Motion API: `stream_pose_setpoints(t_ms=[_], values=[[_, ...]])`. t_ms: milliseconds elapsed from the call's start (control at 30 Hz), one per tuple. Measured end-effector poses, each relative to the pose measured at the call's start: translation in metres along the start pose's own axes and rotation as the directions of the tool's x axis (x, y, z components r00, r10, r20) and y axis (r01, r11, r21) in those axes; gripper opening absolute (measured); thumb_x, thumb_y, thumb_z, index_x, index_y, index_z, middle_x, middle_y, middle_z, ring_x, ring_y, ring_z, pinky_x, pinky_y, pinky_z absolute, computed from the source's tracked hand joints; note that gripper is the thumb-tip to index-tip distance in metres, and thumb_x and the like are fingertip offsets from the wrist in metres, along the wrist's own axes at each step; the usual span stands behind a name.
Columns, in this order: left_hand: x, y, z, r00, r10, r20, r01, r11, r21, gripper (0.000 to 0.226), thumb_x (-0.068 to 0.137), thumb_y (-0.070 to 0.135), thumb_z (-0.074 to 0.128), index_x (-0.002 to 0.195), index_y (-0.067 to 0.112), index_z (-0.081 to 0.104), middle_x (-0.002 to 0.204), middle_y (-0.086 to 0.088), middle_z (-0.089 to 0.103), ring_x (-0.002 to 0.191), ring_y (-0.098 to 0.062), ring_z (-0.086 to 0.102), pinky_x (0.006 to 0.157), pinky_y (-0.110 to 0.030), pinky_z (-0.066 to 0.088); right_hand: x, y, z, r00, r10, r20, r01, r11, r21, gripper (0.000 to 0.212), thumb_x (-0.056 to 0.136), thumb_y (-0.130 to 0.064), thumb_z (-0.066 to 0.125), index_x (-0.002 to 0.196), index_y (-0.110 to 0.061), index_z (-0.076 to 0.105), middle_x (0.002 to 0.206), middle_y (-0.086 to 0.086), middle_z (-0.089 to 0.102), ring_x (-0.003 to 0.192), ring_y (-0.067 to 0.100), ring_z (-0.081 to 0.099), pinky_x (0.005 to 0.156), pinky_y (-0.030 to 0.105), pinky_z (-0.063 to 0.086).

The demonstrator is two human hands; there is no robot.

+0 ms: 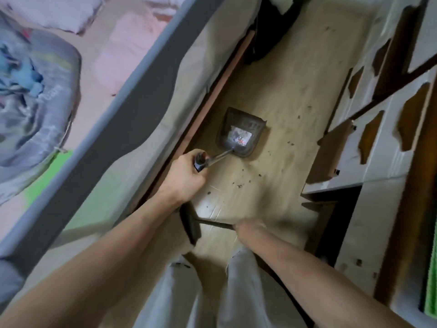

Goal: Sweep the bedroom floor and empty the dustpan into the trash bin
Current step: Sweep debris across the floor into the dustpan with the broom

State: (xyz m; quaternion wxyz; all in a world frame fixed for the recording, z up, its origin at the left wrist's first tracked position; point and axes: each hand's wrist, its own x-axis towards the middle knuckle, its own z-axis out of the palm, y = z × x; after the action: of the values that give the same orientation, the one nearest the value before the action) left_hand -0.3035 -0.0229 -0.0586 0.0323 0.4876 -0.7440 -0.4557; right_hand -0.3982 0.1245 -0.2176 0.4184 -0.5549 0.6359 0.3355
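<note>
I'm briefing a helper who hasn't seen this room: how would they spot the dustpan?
Look at the strip of pale wood floor between the bed frame and the white cabinets. Midway along sits the dustpan, its long handle gripped by the left hand. It alone is a dark scoop holding litter.

Pale wood-look floor (295, 74); grey bed frame (132, 110) left; white cut-out cabinet (387, 129) right.

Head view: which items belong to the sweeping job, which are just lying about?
Job: dustpan, gripped by left hand; broom, held by right hand, blurred; crumbs on floor.
Lying about: bed, blue bundle, white cabinet.
</note>
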Motion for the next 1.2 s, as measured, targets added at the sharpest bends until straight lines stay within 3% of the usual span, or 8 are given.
stream_pose_setpoints(t_ms=[167,400,467,600,800,933,1100,1200], values=[[0.006,0.002,0.009,0.991,-0.108,-0.084,0.100,0.991,-0.093,0.009,0.092,0.018,0.054,0.093,0.025,0.059,0.077,0.008,0.056,0.067,-0.007,0.052,0.062,-0.020,0.038,-0.004,0.035,-0.003,0.997,0.071,-0.043,-0.074,0.995,-0.066,0.041,0.096,-0.014,0.047,0.136,-0.020,0.051,0.135,0.006,0.053,0.123,0.025,0.052,0.094,0.037,0.045],[-0.001,-0.003,0.002,0.992,-0.084,-0.090,0.079,0.995,-0.063,0.007,0.091,0.017,0.055,0.093,0.023,0.058,0.080,0.007,0.055,0.072,-0.009,0.050,0.062,-0.023,0.037,-0.040,0.111,-0.037,0.977,0.155,-0.144,-0.176,0.973,-0.150,0.046,0.094,-0.006,0.047,0.139,-0.015,0.045,0.129,0.010,0.055,0.115,0.026,0.056,0.094,0.035,0.049],[-0.001,-0.009,-0.002,0.991,-0.091,-0.102,0.083,0.994,-0.074,0.006,0.091,0.020,0.055,0.093,0.023,0.059,0.077,0.006,0.056,0.070,-0.012,0.050,0.064,-0.027,0.039,-0.051,0.116,-0.045,0.977,0.144,-0.160,-0.161,0.982,-0.096,0.048,0.093,-0.004,0.046,0.140,-0.014,0.043,0.128,0.010,0.055,0.113,0.026,0.057,0.093,0.034,0.048],[-0.002,-0.013,-0.005,0.993,-0.093,-0.075,0.090,0.995,-0.050,0.010,0.091,0.019,0.056,0.099,0.022,0.061,0.088,0.003,0.059,0.082,-0.015,0.054,0.078,-0.032,0.044,-0.077,0.097,-0.060,0.983,0.061,-0.172,-0.062,0.998,-0.002,0.048,0.098,-0.005,0.038,0.145,-0.015,0.036,0.130,0.011,0.053,0.116,0.027,0.055,0.092,0.033,0.046],[0.007,-0.004,0.003,0.994,-0.095,-0.053,0.089,0.991,-0.099,0.012,0.092,0.018,0.054,0.102,0.023,0.059,0.084,0.004,0.058,0.080,-0.016,0.055,0.077,-0.032,0.045,-0.033,0.027,-0.054,0.981,-0.046,-0.191,0.035,0.998,-0.057,0.044,0.098,-0.010,0.034,0.138,-0.020,0.048,0.130,0.008,0.055,0.119,0.027,0.056,0.095,0.035,0.047],[0.015,-0.011,0.007,0.996,-0.072,-0.048,0.069,0.995,-0.074,0.016,0.093,0.020,0.056,0.108,0.024,0.059,0.097,0.003,0.061,0.091,-0.013,0.058,0.087,-0.029,0.044,-0.003,0.022,-0.031,0.992,0.008,-0.128,-0.017,0.998,-0.068,0.041,0.098,-0.010,0.037,0.135,-0.019,0.052,0.133,0.006,0.055,0.123,0.024,0.053,0.095,0.035,0.047],[0.018,-0.023,0.009,0.996,-0.084,-0.031,0.082,0.994,-0.074,0.015,0.093,0.018,0.057,0.105,0.027,0.058,0.097,0.007,0.060,0.089,-0.006,0.055,0.083,-0.026,0.040,-0.013,0.088,-0.035,0.982,0.127,-0.141,-0.137,0.988,-0.064,0.038,0.099,-0.014,0.041,0.137,-0.016,0.048,0.124,0.010,0.059,0.111,0.024,0.059,0.084,0.032,0.050],[0.020,-0.015,0.017,0.996,-0.088,-0.033,0.085,0.993,-0.081,0.015,0.094,0.015,0.056,0.106,0.024,0.058,0.104,0.003,0.059,0.096,-0.013,0.054,0.090,-0.028,0.038,-0.026,0.124,-0.048,0.965,0.211,-0.153,-0.219,0.975,-0.043,0.038,0.098,-0.012,0.041,0.135,-0.013,0.049,0.125,0.011,0.058,0.112,0.024,0.059,0.090,0.033,0.049]])
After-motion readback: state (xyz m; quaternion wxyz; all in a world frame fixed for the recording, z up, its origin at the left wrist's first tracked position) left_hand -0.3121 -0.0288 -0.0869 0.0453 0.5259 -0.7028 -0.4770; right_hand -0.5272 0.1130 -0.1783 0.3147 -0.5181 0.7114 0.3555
